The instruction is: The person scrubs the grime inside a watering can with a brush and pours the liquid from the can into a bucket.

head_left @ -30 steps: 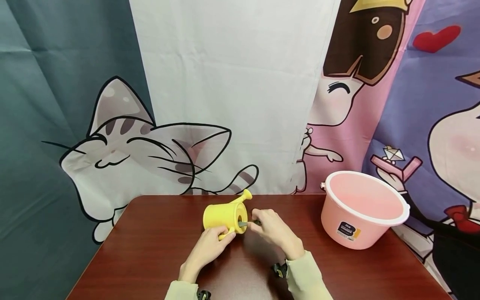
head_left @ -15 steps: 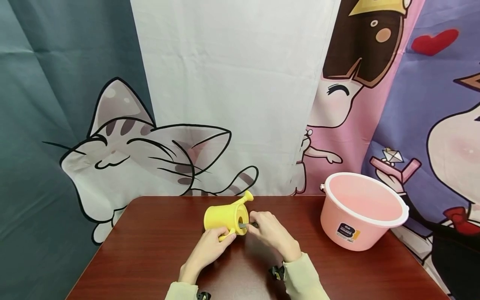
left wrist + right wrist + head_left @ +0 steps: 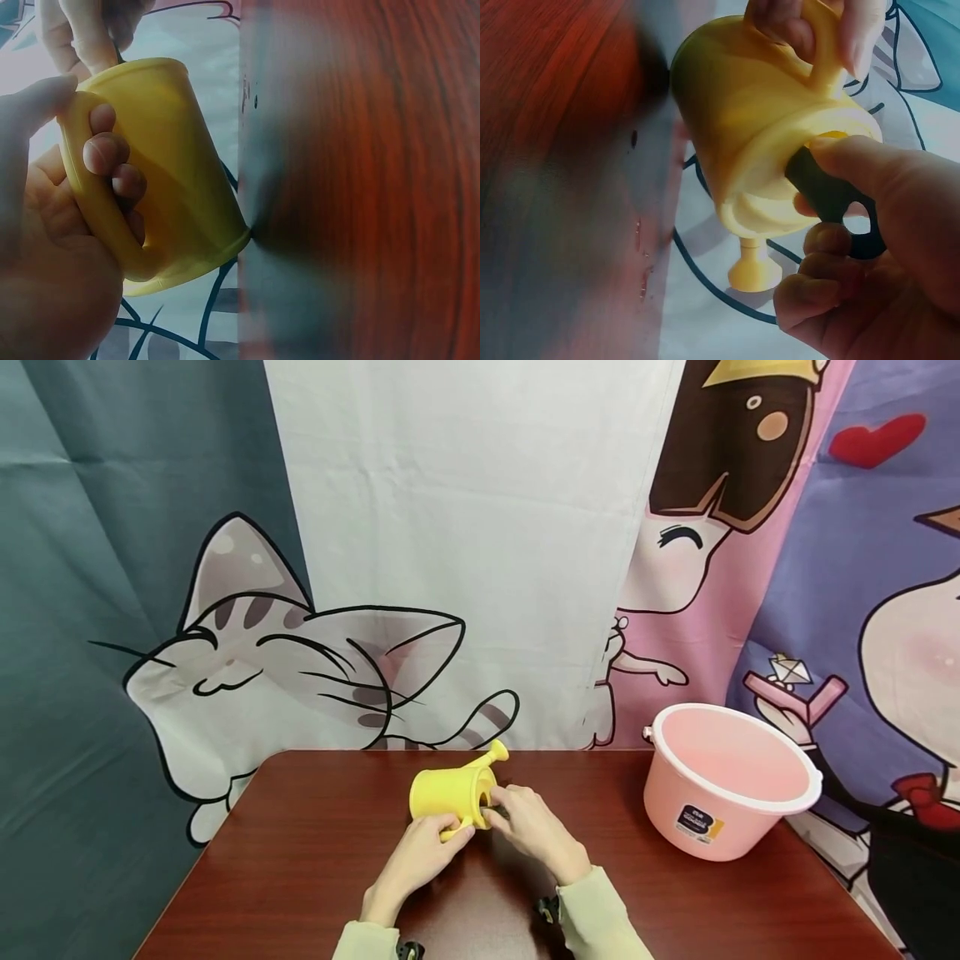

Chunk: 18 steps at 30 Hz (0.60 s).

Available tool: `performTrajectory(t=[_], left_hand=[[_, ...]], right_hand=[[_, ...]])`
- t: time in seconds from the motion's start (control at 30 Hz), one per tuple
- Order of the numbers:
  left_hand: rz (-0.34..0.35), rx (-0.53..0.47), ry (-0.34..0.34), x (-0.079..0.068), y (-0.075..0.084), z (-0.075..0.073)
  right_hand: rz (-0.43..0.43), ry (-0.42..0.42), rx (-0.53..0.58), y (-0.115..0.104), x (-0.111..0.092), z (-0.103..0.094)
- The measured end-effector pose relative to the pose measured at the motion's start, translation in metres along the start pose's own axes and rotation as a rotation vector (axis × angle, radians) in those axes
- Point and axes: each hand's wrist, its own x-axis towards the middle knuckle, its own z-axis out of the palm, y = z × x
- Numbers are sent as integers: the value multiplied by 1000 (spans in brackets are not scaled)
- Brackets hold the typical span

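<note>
A small yellow watering can [image 3: 442, 793] is tilted over, its open top facing right and its spout pointing to the back right. My left hand [image 3: 422, 853] grips its handle, fingers curled through the loop in the left wrist view. At the opening, my right hand [image 3: 537, 828] pinches a dark flat handle [image 3: 826, 187] with a hole near its end, thumb on one face. The far end of this tool is inside the can's mouth and hidden. Fingertips of my right hand are right at the rim.
A pink bucket [image 3: 701, 827] with a white rim stands on the right of the brown table [image 3: 285, 860]. Behind the table hangs a cloth [image 3: 465, 485] printed with cartoon figures.
My right hand has moved left toward the can, and the tool's grey blade-like end, seen earlier at the opening, has gone inside. My left hand keeps its grip with barely any shift.
</note>
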Motion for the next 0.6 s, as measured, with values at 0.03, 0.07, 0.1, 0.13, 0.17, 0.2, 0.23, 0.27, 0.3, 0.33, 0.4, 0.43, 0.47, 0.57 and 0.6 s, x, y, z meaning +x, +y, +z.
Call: performTrajectory(t=[0.03, 0.07, 0.1, 0.13, 0.17, 0.2, 0.23, 0.27, 0.3, 0.33, 0.4, 0.43, 0.47, 0.57, 0.6], left_hand=[[-8, -2, -3, 0, 0, 0], [-15, -6, -7, 0, 1, 0], [-21, -7, -9, 0, 1, -1], [-25, -7, -12, 0, 1, -1], [-31, -9, -15, 0, 1, -1], [-34, -12, -16, 0, 1, -1], [-37, -14, -18, 0, 1, -2], [-38, -16, -20, 0, 1, -2], [-39, -14, -22, 0, 1, -1], [-40, -15, -25, 0, 1, -1], [-44, -17, -31, 0, 1, -1], [-46, -16, -33, 0, 1, -1], [-45, -15, -33, 0, 1, -1], [-45, -17, -35, 0, 1, -1], [-47, -20, -35, 0, 1, -1]], right_hand=[[2, -10, 4, 0, 0, -2], [7, -21, 8, 0, 0, -4], [16, -36, 12, 0, 0, -6], [22, -49, 16, 0, 1, -9], [29, -60, 24, 0, 1, -13], [37, -70, 31, 0, 1, -16], [45, -78, 36, 0, 1, -19], [54, -85, 41, 0, 0, -22], [60, -90, 41, 0, 0, -25], [65, -94, 43, 0, 0, -28], [74, -100, 41, 0, -1, -34], [79, -103, 37, -1, -1, -36], [79, -104, 36, -2, -1, -39], [78, -105, 36, -5, -1, -45], [77, -104, 39, -5, 0, -47]])
